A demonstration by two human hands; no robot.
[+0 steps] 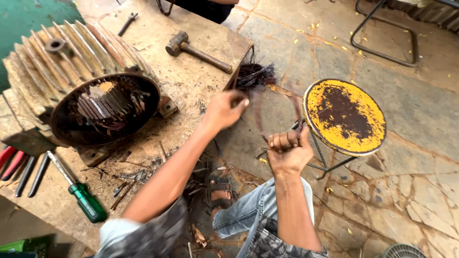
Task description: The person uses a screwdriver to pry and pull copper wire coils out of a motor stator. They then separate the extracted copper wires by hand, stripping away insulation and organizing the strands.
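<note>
My left hand [225, 109] is closed around a bundle of dark copper winding wire [256, 75] near the bench's right edge. My right hand [288, 150] is a fist gripping the other end of the same wire loop, which blurs between the two hands. A large finned motor stator housing [76, 81] lies on the bench to the left, its open end showing the slotted core with dark windings inside.
A hammer [198, 51] lies at the far side of the worn bench [191, 86]. A green-handled screwdriver [81, 193] and pliers [19, 167] sit near the left edge. A rusty yellow round stool [345, 116] stands on the stone floor right of my hands. My sandalled foot [220, 193] is below.
</note>
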